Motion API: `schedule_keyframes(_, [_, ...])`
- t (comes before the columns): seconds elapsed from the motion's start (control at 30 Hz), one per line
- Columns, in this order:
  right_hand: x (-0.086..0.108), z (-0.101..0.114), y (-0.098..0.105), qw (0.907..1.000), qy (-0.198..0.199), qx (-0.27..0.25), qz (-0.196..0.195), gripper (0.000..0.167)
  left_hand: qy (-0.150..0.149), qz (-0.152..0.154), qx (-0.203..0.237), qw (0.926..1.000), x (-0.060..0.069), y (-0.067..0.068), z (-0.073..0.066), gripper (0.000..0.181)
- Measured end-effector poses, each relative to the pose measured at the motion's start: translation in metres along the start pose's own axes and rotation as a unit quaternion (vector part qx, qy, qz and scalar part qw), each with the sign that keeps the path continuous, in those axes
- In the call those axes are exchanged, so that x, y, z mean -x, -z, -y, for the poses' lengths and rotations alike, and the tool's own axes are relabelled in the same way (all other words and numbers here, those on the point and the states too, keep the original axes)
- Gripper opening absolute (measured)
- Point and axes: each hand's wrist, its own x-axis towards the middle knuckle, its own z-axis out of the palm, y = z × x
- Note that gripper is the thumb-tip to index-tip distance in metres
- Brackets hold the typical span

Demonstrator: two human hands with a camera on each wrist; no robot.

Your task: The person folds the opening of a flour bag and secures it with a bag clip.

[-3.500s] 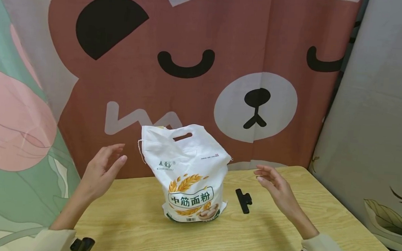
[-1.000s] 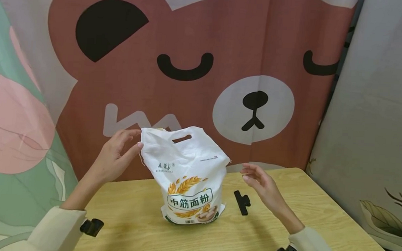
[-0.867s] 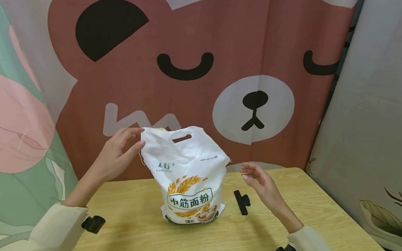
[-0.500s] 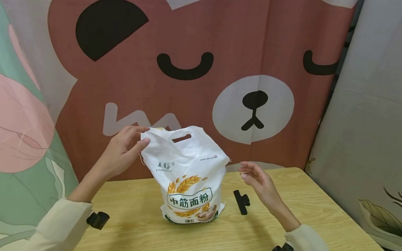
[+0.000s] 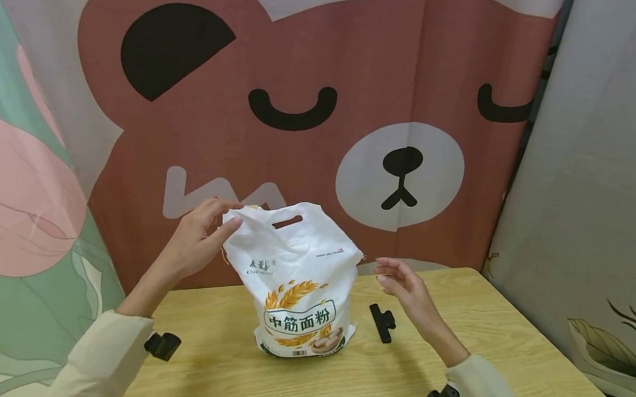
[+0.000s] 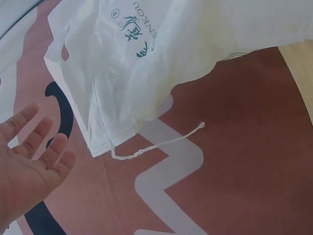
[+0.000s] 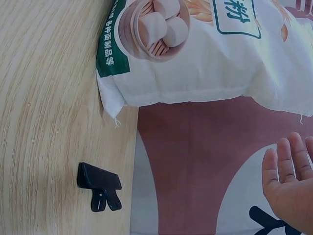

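Flanking the ungripped flour bag (image 5: pixel 303 275), left hand (image 5: pixel 196 239) and right hand (image 5: pixel 409 293) hang loose and empty; black clip (image 5: pixel 382 323) lies untouched, right.

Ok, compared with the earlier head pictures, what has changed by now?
The left hand has moved right; its fingertips now overlap the top left corner of the white flour bag in the head view. The right hand has moved left, nearer the bag. No grip shows. Bag and black clip stayed put.
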Motion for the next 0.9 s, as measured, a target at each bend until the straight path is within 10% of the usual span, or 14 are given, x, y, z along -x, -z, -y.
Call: schedule_keyframes(0.9, [-0.006,0.0,-0.008,0.9998,-0.015,-0.009,-0.005,0.038,0.019,0.026,0.001,0.9995,-0.012,-0.002,-0.008,0.035])
